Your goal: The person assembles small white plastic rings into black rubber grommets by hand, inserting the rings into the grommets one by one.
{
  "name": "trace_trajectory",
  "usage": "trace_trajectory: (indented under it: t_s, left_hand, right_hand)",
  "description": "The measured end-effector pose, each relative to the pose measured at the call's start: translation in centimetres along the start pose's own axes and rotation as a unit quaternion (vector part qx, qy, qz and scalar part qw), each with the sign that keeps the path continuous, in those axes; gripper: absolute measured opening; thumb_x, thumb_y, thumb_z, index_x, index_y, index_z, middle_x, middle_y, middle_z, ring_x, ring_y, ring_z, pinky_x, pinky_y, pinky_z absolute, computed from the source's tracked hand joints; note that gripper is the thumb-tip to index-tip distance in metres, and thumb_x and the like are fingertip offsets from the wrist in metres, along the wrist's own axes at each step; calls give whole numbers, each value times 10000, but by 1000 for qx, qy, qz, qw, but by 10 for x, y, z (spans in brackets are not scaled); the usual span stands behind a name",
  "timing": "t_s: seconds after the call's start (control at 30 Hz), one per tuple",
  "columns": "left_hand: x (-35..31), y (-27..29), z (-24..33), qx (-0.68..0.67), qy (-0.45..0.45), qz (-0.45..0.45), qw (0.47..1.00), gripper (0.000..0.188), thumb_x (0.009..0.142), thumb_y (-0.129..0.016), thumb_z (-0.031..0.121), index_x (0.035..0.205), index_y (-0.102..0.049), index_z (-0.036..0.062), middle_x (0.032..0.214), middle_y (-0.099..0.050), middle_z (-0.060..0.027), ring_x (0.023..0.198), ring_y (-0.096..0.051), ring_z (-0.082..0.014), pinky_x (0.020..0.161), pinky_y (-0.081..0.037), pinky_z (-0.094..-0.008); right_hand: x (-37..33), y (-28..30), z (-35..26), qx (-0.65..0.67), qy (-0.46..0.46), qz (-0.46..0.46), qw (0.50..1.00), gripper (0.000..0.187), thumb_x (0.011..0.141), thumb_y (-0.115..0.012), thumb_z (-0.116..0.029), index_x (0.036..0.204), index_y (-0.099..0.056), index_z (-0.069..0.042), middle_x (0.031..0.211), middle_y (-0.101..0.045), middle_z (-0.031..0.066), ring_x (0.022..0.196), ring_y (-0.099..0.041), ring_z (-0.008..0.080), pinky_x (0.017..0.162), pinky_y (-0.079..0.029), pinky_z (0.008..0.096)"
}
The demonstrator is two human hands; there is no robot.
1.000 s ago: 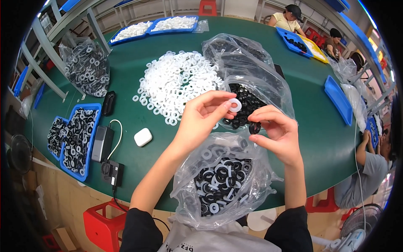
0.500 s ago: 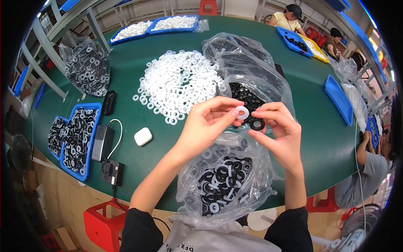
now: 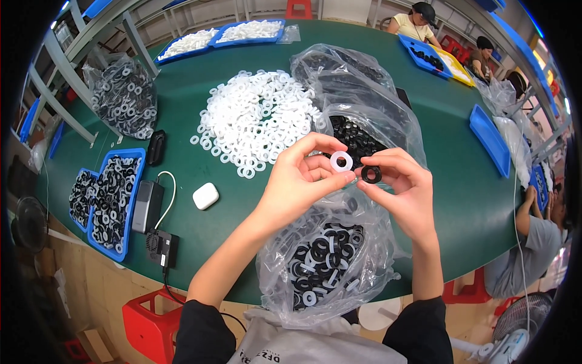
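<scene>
"What's held?"
"The left hand [image 3: 298,176] pinches a white ring [image 3: 334,164], flat and smooth; the right hand [image 3: 405,189] grips a black ring [image 3: 371,181] by its edge, just beside the white one."
"And around them?"
"Below the hands, a crinkled clear bag [image 3: 377,267] of mixed rings [image 3: 332,261]. Beyond the left hand, a loose white heap [image 3: 242,121] on the smooth green surface [image 3: 467,200]. Behind both, glossy black rings [image 3: 348,134] in wrinkled plastic [image 3: 339,79]."
</scene>
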State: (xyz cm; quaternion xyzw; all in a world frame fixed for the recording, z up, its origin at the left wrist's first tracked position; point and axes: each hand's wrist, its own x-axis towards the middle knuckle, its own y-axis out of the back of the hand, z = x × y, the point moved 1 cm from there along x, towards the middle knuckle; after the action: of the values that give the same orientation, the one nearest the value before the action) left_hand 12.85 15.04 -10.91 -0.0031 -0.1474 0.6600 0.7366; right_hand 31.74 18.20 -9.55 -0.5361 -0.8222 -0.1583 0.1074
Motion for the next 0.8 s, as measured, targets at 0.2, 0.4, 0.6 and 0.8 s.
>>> trace_trajectory:
  t_s: [0.2, 0.4, 0.6, 0.8]
  left_hand:
    - [1, -1, -4, -58, 41, -9, 997, 314, 968, -586, 115, 1232, -524, -43, 1097, -642, -134, 931, -647, -144, 838, -548, -271]
    - [-4, -12, -13, -76, 76, 5, 994, 310, 1034, -468, 185, 1209, -548, -57, 1084, -646, -127, 932, -659, -152, 856, -550, -285]
    - [-9, -20, -13, -84, 74, -1, 994, 341, 1049, -425, 205, 1230, -565, -48, 1044, -655, -84, 953, -627, -97, 880, -536, -271]
    - [-12, -22, -10, -46, 48, -6, 998, 366, 1042, -434, 211, 1254, -564, -58, 1031, -674, -98, 968, -628, -106, 881, -518, -270]
  right_hand:
    - [-2, -8, -5, -48, 23, 36, 998, 318, 723, -799, 12, 1021, -687, 7, 995, -613, 70, 839, -641, 129, 766, -541, 253]
    - [-5, -13, 3, -238, 146, 64, 958, 350, 671, -830, -9, 992, -692, 6, 925, -610, 78, 731, -618, 148, 672, -532, 256]
    - [-12, -26, 7, -301, 194, 130, 925, 381, 675, -828, -8, 1032, -698, 5, 907, -606, 78, 758, -632, 165, 627, -544, 270]
    - [-13, -26, 13, -301, 259, 149, 906, 396, 651, -833, 13, 1024, -701, 20, 925, -613, 86, 779, -639, 187, 633, -548, 274]
